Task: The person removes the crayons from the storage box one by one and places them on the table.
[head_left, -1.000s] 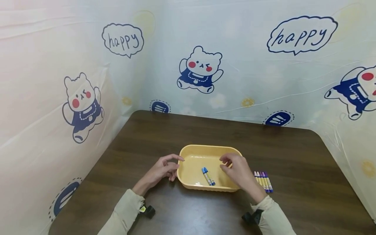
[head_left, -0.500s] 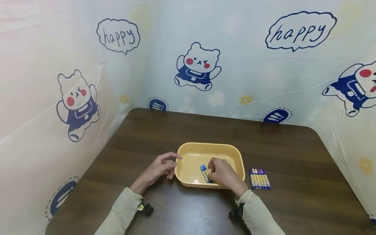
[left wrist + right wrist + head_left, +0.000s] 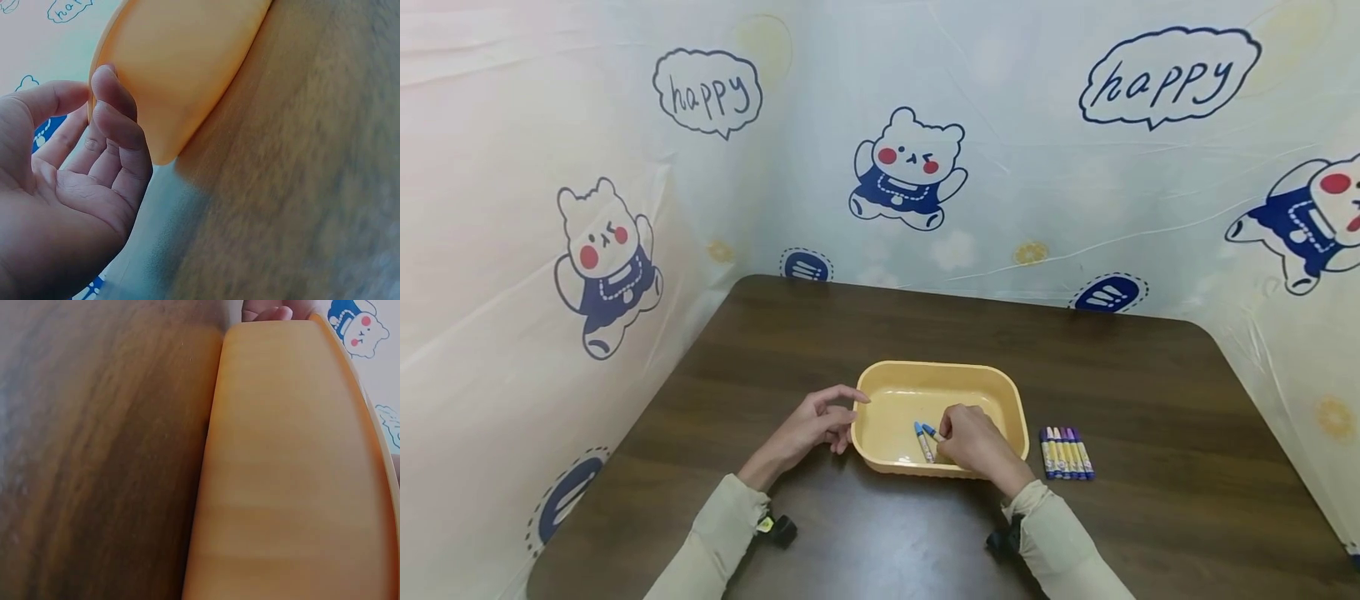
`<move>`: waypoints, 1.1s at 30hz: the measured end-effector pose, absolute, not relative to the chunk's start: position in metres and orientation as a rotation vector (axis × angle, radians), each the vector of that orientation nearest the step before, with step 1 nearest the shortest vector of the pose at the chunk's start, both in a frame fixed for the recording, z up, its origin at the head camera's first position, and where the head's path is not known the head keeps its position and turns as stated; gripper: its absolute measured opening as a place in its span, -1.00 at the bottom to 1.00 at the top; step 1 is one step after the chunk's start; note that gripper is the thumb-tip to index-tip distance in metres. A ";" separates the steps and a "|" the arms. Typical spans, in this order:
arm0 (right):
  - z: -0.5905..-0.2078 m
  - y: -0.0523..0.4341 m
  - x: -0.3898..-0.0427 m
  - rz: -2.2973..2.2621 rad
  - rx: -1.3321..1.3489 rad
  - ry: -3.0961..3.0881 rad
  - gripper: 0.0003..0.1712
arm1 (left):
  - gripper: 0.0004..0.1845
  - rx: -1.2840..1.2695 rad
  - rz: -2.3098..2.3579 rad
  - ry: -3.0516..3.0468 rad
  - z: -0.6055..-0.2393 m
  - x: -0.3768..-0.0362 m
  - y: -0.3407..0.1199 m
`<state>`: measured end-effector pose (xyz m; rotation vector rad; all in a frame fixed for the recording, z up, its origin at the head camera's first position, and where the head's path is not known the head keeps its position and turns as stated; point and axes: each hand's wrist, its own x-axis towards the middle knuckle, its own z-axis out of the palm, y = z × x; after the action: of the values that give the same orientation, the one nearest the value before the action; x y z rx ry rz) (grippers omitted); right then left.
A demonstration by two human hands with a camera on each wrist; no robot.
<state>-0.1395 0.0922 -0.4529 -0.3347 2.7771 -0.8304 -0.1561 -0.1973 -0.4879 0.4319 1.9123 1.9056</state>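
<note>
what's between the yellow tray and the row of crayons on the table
Nothing: in the head view a bare strip of brown table separates the tray from the row of crayons.

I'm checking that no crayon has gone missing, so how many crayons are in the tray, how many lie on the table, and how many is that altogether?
Crayons in the yellow tray, at the right hand: 2
Crayons in the row on the table, right of the tray: 5
Total: 7 crayons
</note>
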 end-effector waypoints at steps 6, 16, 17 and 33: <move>-0.451 0.095 -0.141 -0.827 -0.334 2.797 -0.83 | -0.65 0.453 1.921 1.902 -0.485 -0.157 -0.195; -0.451 0.094 -0.142 -0.851 -0.349 2.799 -0.84 | -0.64 0.456 1.918 1.909 -0.481 -0.157 -0.196; -0.451 0.093 -0.142 -0.858 -0.355 2.803 -0.84 | -0.64 0.457 1.918 1.908 -0.481 -0.157 -0.196; -0.416 0.108 -0.130 -0.977 -0.282 2.915 -0.89 | -0.63 0.409 1.894 1.906 -0.484 -0.154 -0.195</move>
<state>-0.1304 0.1075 -0.4156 -0.2824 2.9146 -0.9773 -0.1538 -0.1954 -0.4838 0.4088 1.9056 1.8945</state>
